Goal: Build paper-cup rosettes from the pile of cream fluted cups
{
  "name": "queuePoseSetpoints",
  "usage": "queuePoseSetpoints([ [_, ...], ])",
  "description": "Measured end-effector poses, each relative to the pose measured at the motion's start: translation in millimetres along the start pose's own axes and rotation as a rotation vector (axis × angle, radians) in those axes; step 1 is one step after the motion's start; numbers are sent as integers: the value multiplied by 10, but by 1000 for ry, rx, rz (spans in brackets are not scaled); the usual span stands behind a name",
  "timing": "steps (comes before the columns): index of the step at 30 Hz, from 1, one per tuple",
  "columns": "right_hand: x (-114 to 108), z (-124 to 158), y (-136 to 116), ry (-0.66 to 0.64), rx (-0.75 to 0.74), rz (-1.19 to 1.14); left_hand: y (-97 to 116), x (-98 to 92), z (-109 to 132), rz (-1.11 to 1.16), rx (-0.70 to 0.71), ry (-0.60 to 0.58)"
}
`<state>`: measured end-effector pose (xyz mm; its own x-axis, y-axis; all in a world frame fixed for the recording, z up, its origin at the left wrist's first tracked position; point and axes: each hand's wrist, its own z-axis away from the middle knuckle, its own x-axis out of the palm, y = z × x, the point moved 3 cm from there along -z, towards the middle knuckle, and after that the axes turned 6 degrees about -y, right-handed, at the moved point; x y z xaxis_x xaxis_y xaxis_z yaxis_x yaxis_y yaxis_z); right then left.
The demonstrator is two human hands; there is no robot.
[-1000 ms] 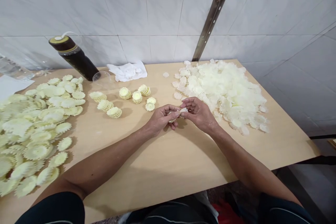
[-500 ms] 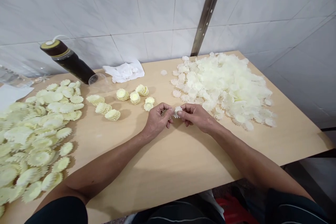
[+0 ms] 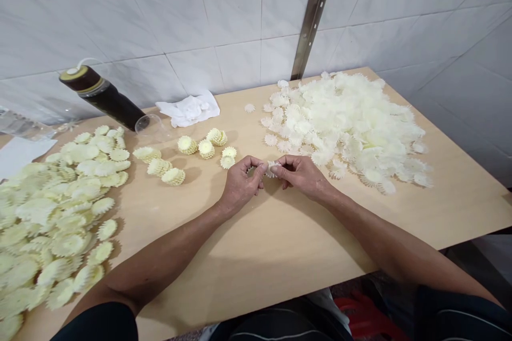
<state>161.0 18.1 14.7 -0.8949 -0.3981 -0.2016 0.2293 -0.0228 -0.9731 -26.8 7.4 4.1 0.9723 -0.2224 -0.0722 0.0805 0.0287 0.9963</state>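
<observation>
Between my two hands is a small pale disc with a toothed, petal-like edge (image 3: 271,169), mostly covered by my fingers. My left hand (image 3: 241,182) pinches it from the left with thumb and forefinger. From the right, my right hand (image 3: 303,176) grips the opposite edge the same way. Just behind my left hand lie a couple of pale yellow toothed discs (image 3: 228,156). Farther left stand several short stacks of such discs (image 3: 173,176). A large heap of thin, whitish toothed discs (image 3: 348,117) spreads beyond my right hand.
Thicker yellowish toothed discs (image 3: 68,213) are piled along the left of the wooden table (image 3: 224,272). Toward the wall are a dark bottle (image 3: 114,104) lying tilted, a clear cup (image 3: 149,127) and crumpled white tissue (image 3: 190,109). A metal bracket (image 3: 314,18) is on the tiled wall.
The disc showed its face more plainly before; now it is turned and more covered by my fingers. My hands stay almost in place, while the camera view has shifted slightly.
</observation>
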Motion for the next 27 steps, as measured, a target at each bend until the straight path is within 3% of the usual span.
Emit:
queuePoseSetpoints([
  [4, 0, -8, 18, 81, -42, 69, 2, -4, -4, -10, 18, 7],
  [9, 40, -14, 41, 79, -80, 50, 29, 10, -5, 12, -26, -56],
  [16, 49, -20, 50, 78, -17, 46, 9, 0, -11, -74, -63, -59],
  [27, 97, 19, 8, 139, -129, 287, 20, 19, 12, -122, -19, -72],
])
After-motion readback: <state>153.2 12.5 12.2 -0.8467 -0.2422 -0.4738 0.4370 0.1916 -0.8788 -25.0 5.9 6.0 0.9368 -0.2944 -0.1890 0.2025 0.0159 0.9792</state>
